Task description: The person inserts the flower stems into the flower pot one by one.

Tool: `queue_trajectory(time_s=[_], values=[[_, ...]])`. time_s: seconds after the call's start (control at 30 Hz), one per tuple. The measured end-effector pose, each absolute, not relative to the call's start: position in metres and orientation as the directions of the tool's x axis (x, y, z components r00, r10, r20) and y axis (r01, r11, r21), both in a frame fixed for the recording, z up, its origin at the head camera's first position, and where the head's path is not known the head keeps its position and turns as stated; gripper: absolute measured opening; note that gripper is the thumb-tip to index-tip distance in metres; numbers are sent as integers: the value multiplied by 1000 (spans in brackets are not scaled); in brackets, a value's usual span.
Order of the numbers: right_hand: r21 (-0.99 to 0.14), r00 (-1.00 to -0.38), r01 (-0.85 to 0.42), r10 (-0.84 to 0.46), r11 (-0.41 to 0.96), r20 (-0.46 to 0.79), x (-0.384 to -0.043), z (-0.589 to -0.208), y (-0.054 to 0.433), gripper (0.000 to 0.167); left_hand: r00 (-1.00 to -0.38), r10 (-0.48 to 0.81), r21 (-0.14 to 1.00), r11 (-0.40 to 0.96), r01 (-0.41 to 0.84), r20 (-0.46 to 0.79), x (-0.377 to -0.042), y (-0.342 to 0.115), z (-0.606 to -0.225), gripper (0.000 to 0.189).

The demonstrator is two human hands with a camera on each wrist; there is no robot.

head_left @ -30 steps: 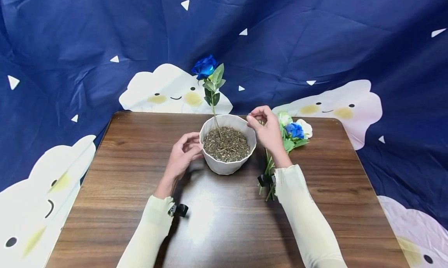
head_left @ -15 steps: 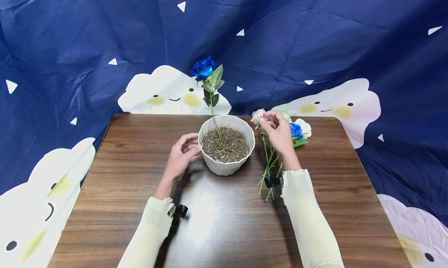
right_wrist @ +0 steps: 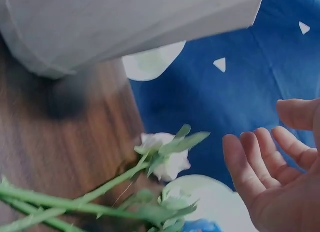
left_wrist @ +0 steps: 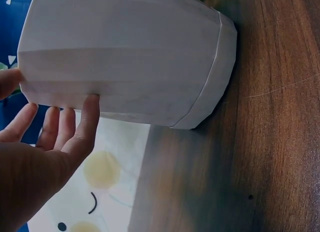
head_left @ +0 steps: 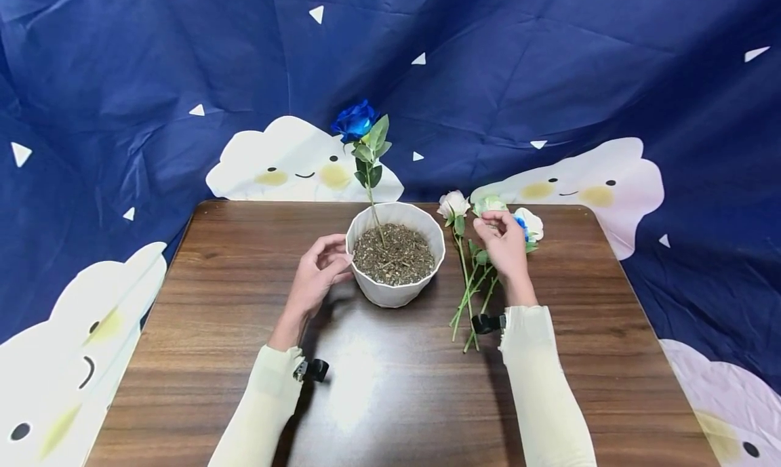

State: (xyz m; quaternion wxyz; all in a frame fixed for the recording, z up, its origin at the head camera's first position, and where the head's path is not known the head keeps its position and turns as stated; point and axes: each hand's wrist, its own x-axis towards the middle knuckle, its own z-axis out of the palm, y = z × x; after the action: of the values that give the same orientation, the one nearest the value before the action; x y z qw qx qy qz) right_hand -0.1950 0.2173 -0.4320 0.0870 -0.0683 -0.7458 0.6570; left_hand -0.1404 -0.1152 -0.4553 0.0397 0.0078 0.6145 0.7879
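My left grip (head_left: 318, 269) loose, resting against white planter (head_left: 390, 295) just right, likely steadying it; blue rose (head_left: 356, 120) stands inside. My right grip (head_left: 505, 243) empty; pale pink rose (head_left: 454, 203) left of it, likely laid within reach.

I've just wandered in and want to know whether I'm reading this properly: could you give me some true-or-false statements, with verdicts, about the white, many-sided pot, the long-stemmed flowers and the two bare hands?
1. The blue rose with green leaves is stuck in the crumbly brown soil. True.
2. The white, many-sided pot lies on its side. False: it stands upright on the brown wood-grain table.
3. The bare left hand touches the pot. True.
4. The pale pink rose with a green stem lies to the left of the pot. False: it lies to the right.
5. The bare right hand grips the blue rose. False: its fingers hold nothing.
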Motion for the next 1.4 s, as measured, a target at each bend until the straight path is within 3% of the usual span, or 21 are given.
queue_trajectory(time_s=[0.63, 0.77, 1.07, 1.4], values=[[-958, -935, 258, 283, 122, -216, -194, -482, 243, 39, -998, 62, 968, -249, -39, -24, -140, -116, -457, 45], [-930, -923, 321, 281, 181, -264, -196, -494, 246, 42, -998, 64, 968, -248, -39, -24, -140, -116, -458, 45], [-774, -896, 418, 355, 476, -266, -195, -507, 249, 42, -998, 62, 965, -261, -37, -22, -140, -115, -458, 45], [-795, -899, 425, 301, 433, -317, -195, -513, 246, 40, -998, 61, 964, -263, -40, -24, -140, -115, -457, 45]])
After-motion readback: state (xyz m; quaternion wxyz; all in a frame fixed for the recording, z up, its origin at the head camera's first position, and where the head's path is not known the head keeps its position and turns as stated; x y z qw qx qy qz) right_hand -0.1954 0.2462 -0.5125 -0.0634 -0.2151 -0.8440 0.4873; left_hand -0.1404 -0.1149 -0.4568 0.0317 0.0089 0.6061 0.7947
